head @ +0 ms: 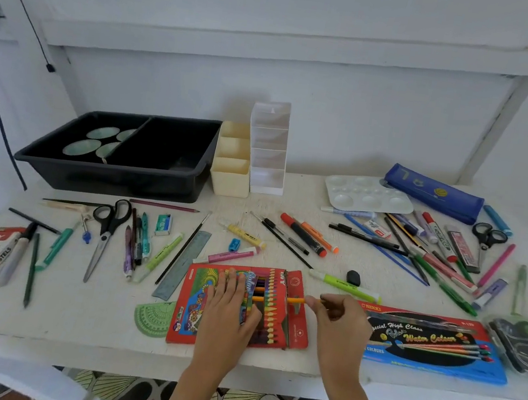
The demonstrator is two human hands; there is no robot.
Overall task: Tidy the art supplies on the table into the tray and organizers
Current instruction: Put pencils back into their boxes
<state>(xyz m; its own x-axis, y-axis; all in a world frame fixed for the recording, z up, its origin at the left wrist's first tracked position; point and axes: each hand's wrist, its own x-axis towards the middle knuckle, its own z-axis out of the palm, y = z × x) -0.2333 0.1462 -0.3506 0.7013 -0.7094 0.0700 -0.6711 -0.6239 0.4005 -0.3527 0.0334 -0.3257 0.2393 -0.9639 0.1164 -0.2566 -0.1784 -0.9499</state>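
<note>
Down at the lower centre of the frame, the left hand (230, 310) lies flat on the open red colour-pencil box (193, 308), its fingers (230, 283) straight and pressing on the lid. Just to its right, the right hand (337, 322) pinches an orange pencil (296, 301) between curled fingers; the pencil lies across the box's open end. The box rests on the white bench (69, 318). The black tray (116, 175), cream organizer (230, 178) and white organizer (269, 153) stand upper left of centre, well apart from both hands.
</note>
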